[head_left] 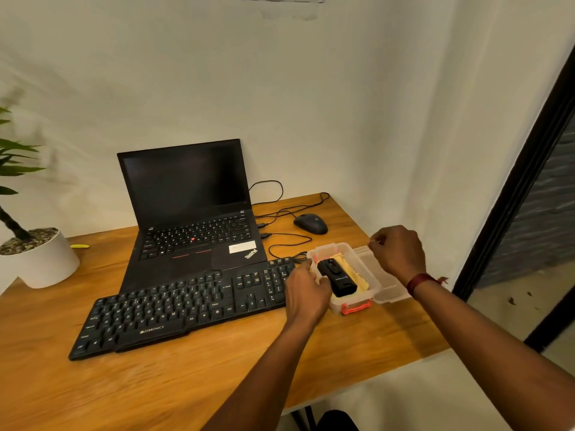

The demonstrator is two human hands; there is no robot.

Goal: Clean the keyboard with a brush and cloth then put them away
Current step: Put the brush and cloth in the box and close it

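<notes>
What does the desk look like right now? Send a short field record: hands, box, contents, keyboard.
left hand: grips the box at its left wall
right hand: fingers curled, raised over the lid; nothing clearly held
box: open, just right of the keyboard
lid: off, lying on the desk at the box's right side
contents: black tool, likely the brush, on a yellow cloth
keyboard: in front of the laptop
mouse: behind the box
</notes>
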